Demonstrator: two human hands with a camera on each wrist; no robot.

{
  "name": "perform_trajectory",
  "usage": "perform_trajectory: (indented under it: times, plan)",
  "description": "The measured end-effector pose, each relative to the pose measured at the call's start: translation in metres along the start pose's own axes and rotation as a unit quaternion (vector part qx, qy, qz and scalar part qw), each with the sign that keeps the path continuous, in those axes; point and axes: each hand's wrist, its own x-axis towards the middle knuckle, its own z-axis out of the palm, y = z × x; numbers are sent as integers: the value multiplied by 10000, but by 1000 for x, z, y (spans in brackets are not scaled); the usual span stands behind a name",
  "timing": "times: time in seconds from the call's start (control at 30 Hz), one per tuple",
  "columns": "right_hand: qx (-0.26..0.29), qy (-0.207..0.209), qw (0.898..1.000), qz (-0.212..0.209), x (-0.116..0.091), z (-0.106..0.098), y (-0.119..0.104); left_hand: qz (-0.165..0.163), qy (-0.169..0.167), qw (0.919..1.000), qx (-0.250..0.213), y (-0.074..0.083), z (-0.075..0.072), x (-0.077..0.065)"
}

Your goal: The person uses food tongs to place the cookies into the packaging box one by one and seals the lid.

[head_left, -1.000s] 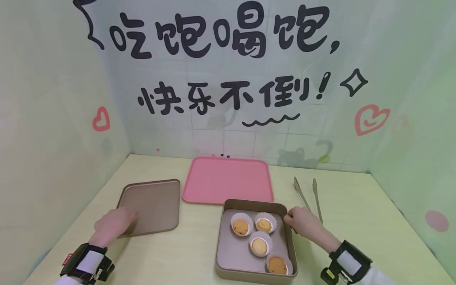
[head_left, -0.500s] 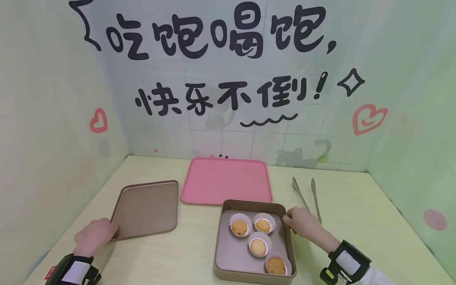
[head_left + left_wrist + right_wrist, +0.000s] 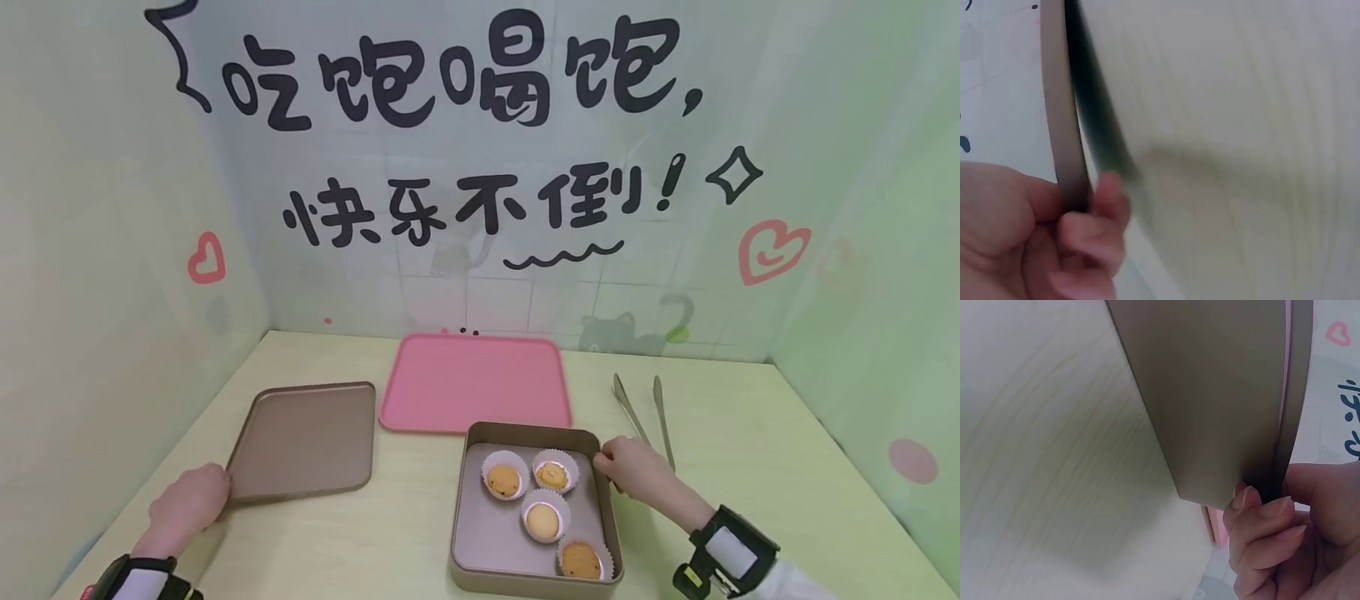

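Note:
On the left, my left hand pinches the left edge of a shallow brown metal lid. In the left wrist view, the thumb lies on one side of the lid's rim and curled fingers on the other, with a dark gap between lid and table. My right hand grips the far right corner of a deep brown square tin. The right wrist view shows thumb and fingers pinching the tin's wall. Several cookies, among them a round cookie, sit in white paper cups inside the tin.
A pink tray lies behind the tin at the back. Metal tongs lie on the table beyond my right hand, partly hidden by it. Printed walls enclose the table at the left, back and right.
My left hand has moved left and toward me, from over the lid to its left edge. That edge now sits slightly farther left. The right hand keeps its grip on the tin.

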Motion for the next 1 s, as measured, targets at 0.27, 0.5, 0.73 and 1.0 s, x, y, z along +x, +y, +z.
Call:
perform_trajectory:
  times: [0.27,0.5,0.73,1.0]
  plan:
    - [-112,92,9998,-103,-1,-3,4,701,420,9964,206,17,-5,-5]
    - [-120,134,9998,-70,0,-1,7,1102,931,9895,-52,75,-6,-1]
    - [-7,164,9998,-87,0,1,6,1846,1485,9715,52,155,3,1]
    - [17,147,9999,-9,2,4,3,2955,1938,9342,482,226,20,-7]
